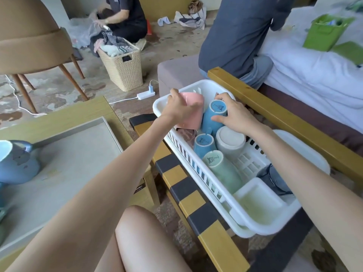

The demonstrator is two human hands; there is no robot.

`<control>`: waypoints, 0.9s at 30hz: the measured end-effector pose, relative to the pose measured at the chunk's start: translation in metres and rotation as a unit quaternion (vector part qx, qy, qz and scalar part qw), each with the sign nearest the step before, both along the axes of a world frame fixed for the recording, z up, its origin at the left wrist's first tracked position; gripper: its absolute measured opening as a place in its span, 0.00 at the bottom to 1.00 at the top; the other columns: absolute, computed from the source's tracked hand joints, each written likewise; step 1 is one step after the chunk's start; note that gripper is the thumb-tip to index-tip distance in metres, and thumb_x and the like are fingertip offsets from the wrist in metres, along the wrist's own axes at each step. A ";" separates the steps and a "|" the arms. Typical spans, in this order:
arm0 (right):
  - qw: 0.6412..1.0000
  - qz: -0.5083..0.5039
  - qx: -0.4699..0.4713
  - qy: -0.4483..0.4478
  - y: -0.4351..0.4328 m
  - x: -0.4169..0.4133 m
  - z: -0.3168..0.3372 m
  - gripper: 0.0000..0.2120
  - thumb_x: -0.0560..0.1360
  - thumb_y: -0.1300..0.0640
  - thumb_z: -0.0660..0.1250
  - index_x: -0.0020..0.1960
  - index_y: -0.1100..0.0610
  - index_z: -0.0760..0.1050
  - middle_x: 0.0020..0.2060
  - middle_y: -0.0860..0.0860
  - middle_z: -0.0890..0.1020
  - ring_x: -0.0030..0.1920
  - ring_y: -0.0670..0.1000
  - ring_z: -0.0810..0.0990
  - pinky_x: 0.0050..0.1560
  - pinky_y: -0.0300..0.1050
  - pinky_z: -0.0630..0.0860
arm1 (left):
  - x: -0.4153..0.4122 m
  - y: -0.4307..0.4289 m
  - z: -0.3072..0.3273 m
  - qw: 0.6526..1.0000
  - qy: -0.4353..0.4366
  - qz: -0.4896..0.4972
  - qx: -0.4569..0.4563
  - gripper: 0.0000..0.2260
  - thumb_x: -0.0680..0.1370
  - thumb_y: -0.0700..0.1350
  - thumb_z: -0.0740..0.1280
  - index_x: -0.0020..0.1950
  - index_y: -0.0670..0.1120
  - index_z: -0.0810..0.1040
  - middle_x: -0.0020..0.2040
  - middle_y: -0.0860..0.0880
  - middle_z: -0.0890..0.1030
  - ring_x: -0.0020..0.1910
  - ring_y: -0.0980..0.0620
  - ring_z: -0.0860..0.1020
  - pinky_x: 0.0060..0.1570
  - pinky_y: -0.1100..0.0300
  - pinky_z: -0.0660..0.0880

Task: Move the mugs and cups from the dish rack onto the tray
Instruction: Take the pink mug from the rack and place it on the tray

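Step in hand: pick-up. Our left hand (179,107) grips the pink mug (194,111), and our right hand (235,116) grips a blue cup (212,122). Both lie inside the dish rack (216,192). We judge the next move: lift each clear of the rim, then carry them left to the tray (78,160).
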State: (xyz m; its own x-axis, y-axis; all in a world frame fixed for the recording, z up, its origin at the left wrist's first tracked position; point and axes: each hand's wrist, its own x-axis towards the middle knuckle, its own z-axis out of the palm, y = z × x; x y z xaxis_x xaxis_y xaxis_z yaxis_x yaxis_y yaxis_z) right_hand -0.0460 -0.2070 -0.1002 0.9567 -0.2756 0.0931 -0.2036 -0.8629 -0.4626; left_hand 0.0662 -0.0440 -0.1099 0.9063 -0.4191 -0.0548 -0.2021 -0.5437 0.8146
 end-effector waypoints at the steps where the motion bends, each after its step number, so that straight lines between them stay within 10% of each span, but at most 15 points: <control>1: 1.000 0.000 0.009 -0.001 0.000 0.000 -0.001 0.25 0.74 0.52 0.72 0.66 0.52 0.64 0.64 0.52 0.75 0.59 0.59 0.76 0.53 0.50 0.71 | 0.001 0.001 -0.002 1.000 -0.004 0.000 -0.006 0.35 0.73 0.61 0.70 0.68 0.42 0.60 0.62 0.43 0.73 0.60 0.44 0.74 0.57 0.50 0.73; 5: 0.999 0.000 0.030 -0.012 0.002 0.000 -0.004 0.24 0.75 0.53 0.71 0.66 0.52 0.64 0.64 0.52 0.76 0.58 0.59 0.76 0.52 0.50 0.70 | -0.003 0.008 -0.001 0.998 -0.021 0.026 -0.045 0.43 0.65 0.63 0.75 0.69 0.43 0.59 0.61 0.45 0.75 0.57 0.46 0.76 0.44 0.60 0.72; 17: 0.996 0.001 0.081 -0.025 0.005 0.001 -0.005 0.29 0.73 0.55 0.73 0.69 0.54 0.64 0.69 0.53 0.71 0.68 0.56 0.69 0.67 0.55 0.68 | -0.004 0.033 0.014 0.987 -0.090 0.047 -0.127 0.41 0.66 0.53 0.80 0.72 0.45 0.63 0.63 0.46 0.73 0.56 0.51 0.74 0.53 0.61 0.70; 27: 0.952 0.099 0.274 -0.089 0.040 0.009 0.031 0.46 0.65 0.59 0.80 0.76 0.52 0.58 0.74 0.46 0.66 0.73 0.43 0.63 0.60 0.28 0.64 | -0.022 0.058 0.042 0.974 -0.071 -0.008 -0.217 0.38 0.69 0.50 0.79 0.73 0.49 0.64 0.68 0.48 0.72 0.50 0.61 0.80 0.45 0.66 0.79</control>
State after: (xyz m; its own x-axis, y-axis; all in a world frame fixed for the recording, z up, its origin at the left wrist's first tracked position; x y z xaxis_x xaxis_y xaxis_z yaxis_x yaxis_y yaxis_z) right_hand -0.0374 -0.1670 -0.0694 0.9775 -0.1450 0.1533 0.0626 -0.4946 -0.8669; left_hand 0.0444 0.0142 -0.0677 0.8850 -0.3893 0.2554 -0.3349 -0.1513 0.9300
